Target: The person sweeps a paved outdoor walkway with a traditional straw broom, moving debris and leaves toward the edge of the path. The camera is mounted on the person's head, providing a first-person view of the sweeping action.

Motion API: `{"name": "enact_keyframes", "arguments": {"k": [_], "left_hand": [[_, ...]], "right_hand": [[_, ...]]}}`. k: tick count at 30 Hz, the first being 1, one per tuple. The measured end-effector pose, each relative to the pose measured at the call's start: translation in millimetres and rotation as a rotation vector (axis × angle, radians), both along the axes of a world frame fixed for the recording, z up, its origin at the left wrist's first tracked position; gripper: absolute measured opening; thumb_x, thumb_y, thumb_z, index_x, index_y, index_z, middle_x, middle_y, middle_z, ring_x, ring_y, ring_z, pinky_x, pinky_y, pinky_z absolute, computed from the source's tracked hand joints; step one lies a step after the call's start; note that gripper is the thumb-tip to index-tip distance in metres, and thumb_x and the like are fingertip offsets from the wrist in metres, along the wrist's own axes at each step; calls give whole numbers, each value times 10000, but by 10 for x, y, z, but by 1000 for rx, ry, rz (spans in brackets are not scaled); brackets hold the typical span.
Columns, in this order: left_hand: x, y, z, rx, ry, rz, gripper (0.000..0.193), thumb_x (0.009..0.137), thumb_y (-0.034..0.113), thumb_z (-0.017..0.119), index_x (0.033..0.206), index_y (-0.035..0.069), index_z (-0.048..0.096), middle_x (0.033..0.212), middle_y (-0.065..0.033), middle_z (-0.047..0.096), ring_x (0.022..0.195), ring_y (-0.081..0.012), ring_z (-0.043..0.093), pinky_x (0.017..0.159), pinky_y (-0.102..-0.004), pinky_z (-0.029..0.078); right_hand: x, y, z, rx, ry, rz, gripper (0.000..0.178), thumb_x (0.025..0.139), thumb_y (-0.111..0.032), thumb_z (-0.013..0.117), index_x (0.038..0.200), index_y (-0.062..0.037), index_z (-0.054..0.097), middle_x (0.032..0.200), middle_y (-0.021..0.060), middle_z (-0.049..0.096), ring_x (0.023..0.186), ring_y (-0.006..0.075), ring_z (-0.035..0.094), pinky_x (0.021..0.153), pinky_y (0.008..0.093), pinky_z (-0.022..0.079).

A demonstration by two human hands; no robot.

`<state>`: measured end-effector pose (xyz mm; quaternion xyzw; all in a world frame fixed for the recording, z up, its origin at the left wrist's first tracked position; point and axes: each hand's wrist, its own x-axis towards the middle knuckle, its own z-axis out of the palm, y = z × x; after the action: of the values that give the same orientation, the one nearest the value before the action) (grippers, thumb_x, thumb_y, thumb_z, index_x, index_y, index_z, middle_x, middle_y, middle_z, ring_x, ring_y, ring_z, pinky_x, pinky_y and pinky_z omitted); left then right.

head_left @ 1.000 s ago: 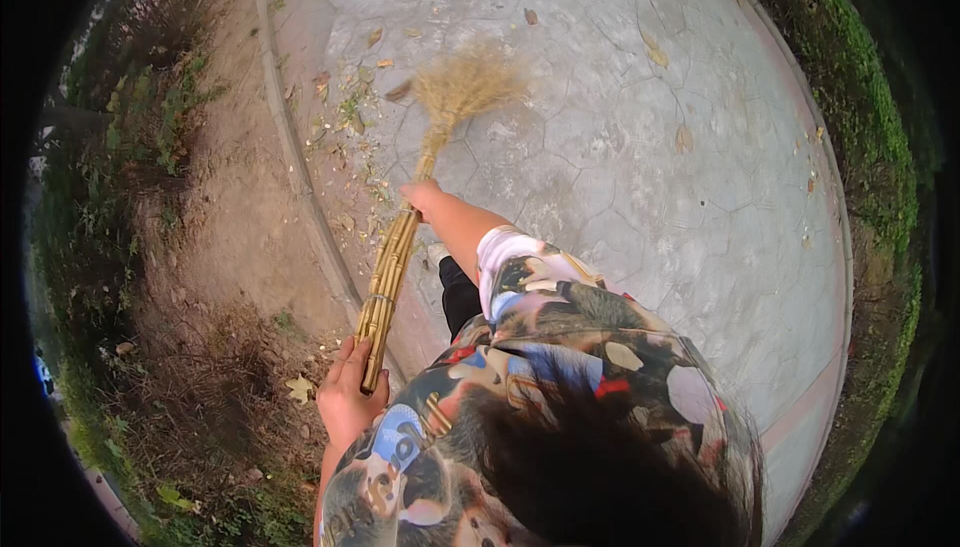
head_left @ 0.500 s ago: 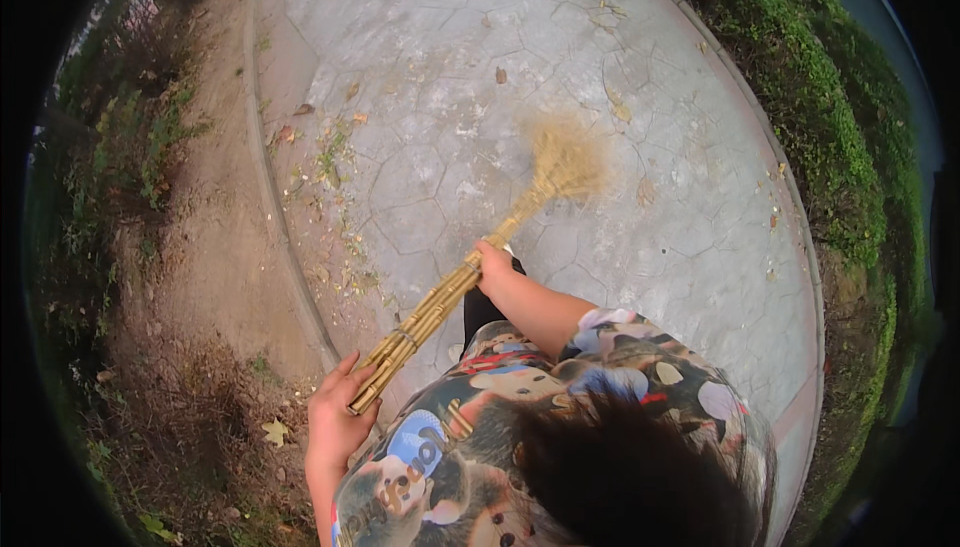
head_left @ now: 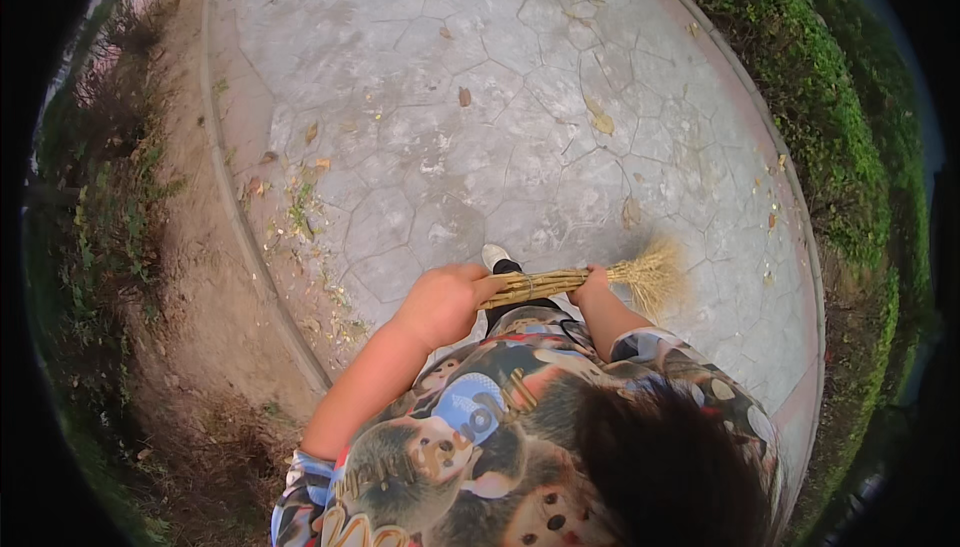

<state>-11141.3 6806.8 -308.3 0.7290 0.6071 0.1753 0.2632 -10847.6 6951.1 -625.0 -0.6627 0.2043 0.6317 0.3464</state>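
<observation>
A straw-coloured broom (head_left: 540, 288) lies crosswise in front of my body, its bundled cane handle nearly level. My left hand (head_left: 447, 305) is closed round the handle's left end, with the back of the hand upward. Farther along, close to the bristles, my right hand (head_left: 589, 284) grips the handle's neck. The fanned bristles (head_left: 655, 274) spread out to the right of that hand and are slightly blurred. Whether they touch the ground I cannot tell.
Grey paving (head_left: 400, 137) with a cracked-stone pattern stretches ahead, with scattered dry leaves. A kerb (head_left: 235, 222) divides it from bare soil (head_left: 200, 317) on the left. Green hedge plants (head_left: 830, 137) line the right edge. My light shoe (head_left: 494, 255) shows beyond the handle.
The broom has swung from a slant pointing far ahead to nearly level, its bristles moving right and nearer. My left hand has come inward and forward; my right has shifted right.
</observation>
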Motion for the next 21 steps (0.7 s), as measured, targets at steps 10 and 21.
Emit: {"name": "enact_keyframes", "arguments": {"k": [10, 21], "left_hand": [[-369, -270, 499, -201, 168, 843, 442, 726, 82, 700, 1166, 104, 659, 1068, -138, 681, 854, -348, 674, 744, -422, 556], [-616, -938, 788, -28, 321, 1209, 514, 695, 161, 763, 1182, 35, 654, 1068, -246, 672, 849, -377, 700, 723, -408, 583]], "right_hand": [[-3072, 631, -553, 99, 15, 1062, 341, 893, -129, 529, 1179, 44, 463, 1051, 206, 552, 970, 369, 594, 812, 554, 529], [-5841, -759, 670, 524, 136, 1605, 358, 772, -93, 729, 1063, 64, 590, 900, 173, 631, 751, 306, 653, 573, 467, 560]]}}
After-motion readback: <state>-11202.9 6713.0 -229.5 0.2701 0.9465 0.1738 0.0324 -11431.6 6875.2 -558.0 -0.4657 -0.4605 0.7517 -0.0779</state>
